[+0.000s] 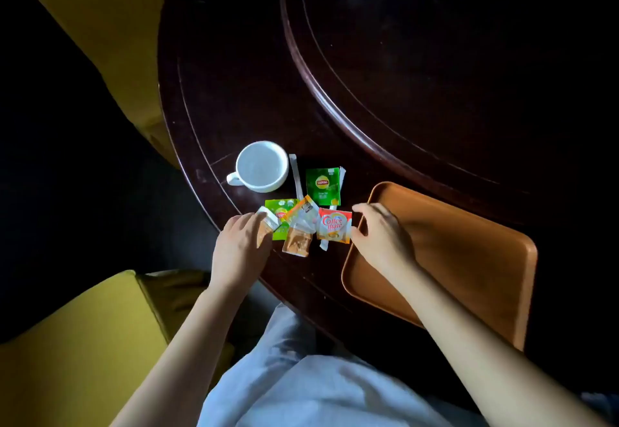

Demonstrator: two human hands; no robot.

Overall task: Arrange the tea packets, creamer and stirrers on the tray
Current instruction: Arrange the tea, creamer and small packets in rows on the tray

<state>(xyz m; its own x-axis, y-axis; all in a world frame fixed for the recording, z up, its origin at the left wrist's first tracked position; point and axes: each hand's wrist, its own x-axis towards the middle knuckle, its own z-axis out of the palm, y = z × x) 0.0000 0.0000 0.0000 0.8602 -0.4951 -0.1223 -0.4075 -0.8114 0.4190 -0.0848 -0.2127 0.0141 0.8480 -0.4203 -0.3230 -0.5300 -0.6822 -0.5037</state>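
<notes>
The red-and-white Coffee-mate creamer sachet [334, 229] lies flat on the dark polished wooden table [234, 91], just left of the empty brown plastic tray [469, 242]. The right hand [380, 234] reaches across the tray's left rim, thumb and fingers spread at the sachet's right edge; whether they pinch it I cannot tell. Left of the creamer lies an orange-and-brown packet [299, 229], overlapping a light green Lipton tea packet [280, 217]. The left hand [243, 242] has its fingers curled on a small pale packet [267, 225] at that pile's left end. Beyond the creamer lies a dark green Lipton tea packet [323, 186], with a white paper-wrapped stirrer [296, 175] and a white ceramic cup [260, 167] further left.
</notes>
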